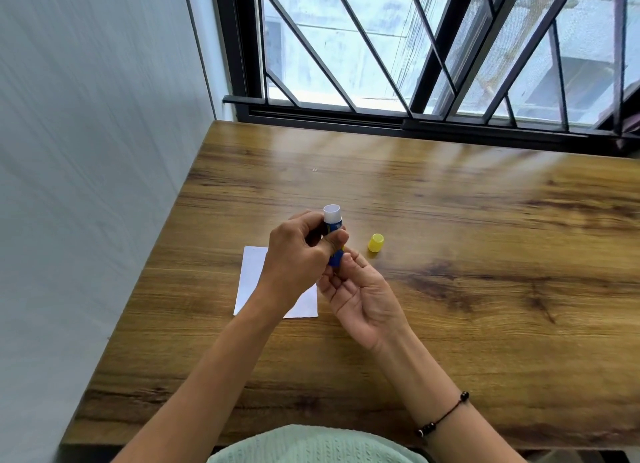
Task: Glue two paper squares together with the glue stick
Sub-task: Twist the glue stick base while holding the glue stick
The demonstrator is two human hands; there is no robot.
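A blue glue stick (333,227) with a white uncapped top is held upright above the table. My left hand (298,251) is shut around its body. My right hand (360,296) sits just below, palm up, with its fingertips pinching the stick's bottom end. The yellow cap (375,242) lies on the wood to the right of the stick, apart from both hands. White paper (251,275) lies flat on the table under my left hand and wrist, which partly hide it; I cannot tell whether it is one sheet or two.
The wooden table (485,254) stretches far to the right and toward a barred window (381,47) at the back. A pale wall (86,151) runs along the table's left edge. A beaded bracelet (443,416) circles my right wrist.
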